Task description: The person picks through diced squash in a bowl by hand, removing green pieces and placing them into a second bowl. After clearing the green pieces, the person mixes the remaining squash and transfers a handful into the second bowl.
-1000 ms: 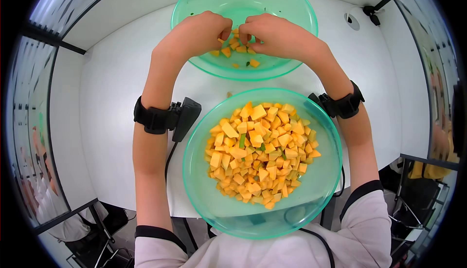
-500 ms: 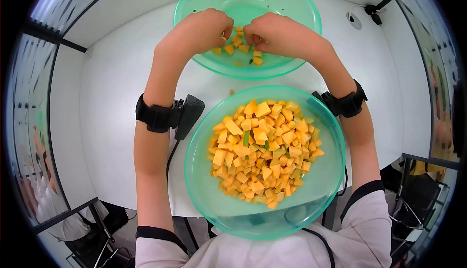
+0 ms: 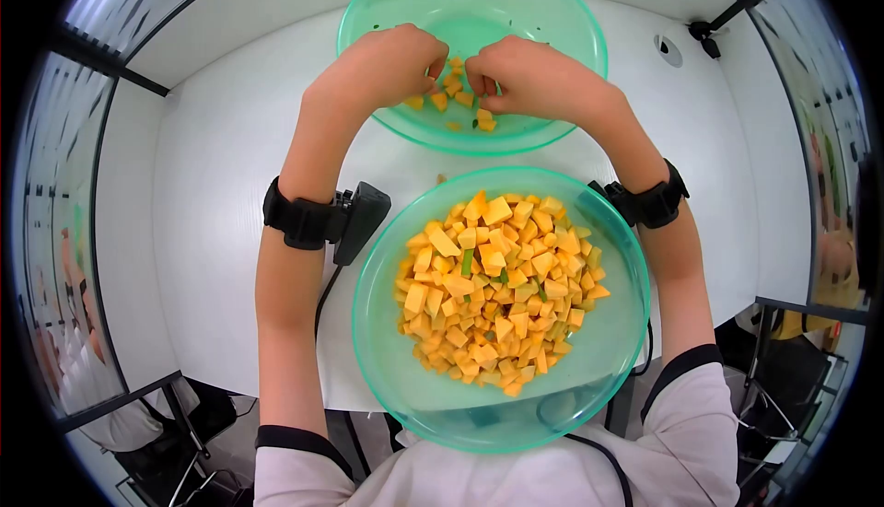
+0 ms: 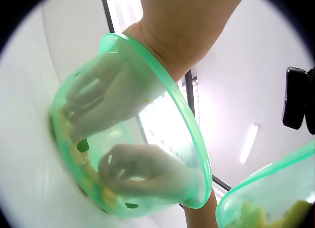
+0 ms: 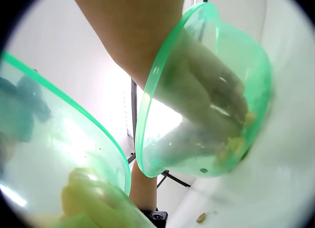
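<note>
Far bowl [image 3: 529,134]: few pcs [image 3: 463,99], L hand [image 3: 402,60], R hand [image 3: 529,76] in | near bowl [image 3: 603,350]: pc heap [image 3: 493,300] in

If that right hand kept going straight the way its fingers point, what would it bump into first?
Probably the yellow cubes in the far bowl, just beyond the right hand. Depth is unclear, so it might hit the bowl's bottom instead.

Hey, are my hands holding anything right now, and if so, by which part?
It cannot be told: the left hand and right hand are inside the far bowl, near yellow chunks, but whether either pinches one is hidden.
</note>
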Available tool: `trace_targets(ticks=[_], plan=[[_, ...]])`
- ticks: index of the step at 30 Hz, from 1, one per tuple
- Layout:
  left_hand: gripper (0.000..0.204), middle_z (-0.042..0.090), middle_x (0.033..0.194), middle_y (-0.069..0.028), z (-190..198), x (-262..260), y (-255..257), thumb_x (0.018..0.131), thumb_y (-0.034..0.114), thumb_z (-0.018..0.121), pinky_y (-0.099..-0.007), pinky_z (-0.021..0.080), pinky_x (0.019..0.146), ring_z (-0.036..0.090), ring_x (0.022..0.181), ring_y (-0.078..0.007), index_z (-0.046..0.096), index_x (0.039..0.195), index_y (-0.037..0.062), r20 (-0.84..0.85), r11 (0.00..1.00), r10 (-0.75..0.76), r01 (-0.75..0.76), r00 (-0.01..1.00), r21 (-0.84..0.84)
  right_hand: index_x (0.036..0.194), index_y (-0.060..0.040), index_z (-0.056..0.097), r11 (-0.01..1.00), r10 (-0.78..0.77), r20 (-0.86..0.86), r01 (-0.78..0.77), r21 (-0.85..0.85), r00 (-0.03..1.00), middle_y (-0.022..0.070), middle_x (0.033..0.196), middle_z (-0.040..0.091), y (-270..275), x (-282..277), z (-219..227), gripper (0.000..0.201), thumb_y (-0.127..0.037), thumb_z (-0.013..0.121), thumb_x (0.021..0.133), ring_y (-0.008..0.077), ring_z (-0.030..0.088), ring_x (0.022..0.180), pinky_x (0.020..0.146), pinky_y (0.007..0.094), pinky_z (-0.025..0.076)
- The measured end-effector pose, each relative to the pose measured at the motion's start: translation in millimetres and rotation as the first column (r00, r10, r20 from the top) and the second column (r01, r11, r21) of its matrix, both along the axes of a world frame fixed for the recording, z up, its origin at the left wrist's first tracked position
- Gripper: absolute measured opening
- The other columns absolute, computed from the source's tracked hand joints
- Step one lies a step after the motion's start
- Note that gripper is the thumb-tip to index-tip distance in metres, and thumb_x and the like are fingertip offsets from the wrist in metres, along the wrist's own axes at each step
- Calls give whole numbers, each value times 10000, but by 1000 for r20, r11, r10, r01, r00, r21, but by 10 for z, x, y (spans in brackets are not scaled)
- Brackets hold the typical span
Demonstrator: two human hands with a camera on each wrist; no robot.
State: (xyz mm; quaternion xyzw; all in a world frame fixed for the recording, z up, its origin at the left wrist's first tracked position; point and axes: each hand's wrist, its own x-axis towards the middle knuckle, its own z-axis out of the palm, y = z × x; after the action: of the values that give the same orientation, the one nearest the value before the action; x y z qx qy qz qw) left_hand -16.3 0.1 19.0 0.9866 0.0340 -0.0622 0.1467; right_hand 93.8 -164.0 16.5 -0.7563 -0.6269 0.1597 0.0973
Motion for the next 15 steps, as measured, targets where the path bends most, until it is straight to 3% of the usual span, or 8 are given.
trace_targets(ticks=[8,15], plan=[[113,628,794,-91,-31,19,21,780,102,666,-367,466,645,586,731,-262,605,856,45,18,1000,-11,11,1000,15,791,-54,595,1000,7,34,-7,-8,999,52,724,608,5,8,14,83,-131,620,770,213,587,708,598,352,466],[128,634,796,-88,5,10,8,787,117,681,-369,467,646,590,730,-259,607,863,44,-18,1000,27,-27,999,-4,780,-50,579,996,-5,22,3,84,1000,58,710,610,16,20,13,84,-124,615,769,215,573,657,579,346,457]])
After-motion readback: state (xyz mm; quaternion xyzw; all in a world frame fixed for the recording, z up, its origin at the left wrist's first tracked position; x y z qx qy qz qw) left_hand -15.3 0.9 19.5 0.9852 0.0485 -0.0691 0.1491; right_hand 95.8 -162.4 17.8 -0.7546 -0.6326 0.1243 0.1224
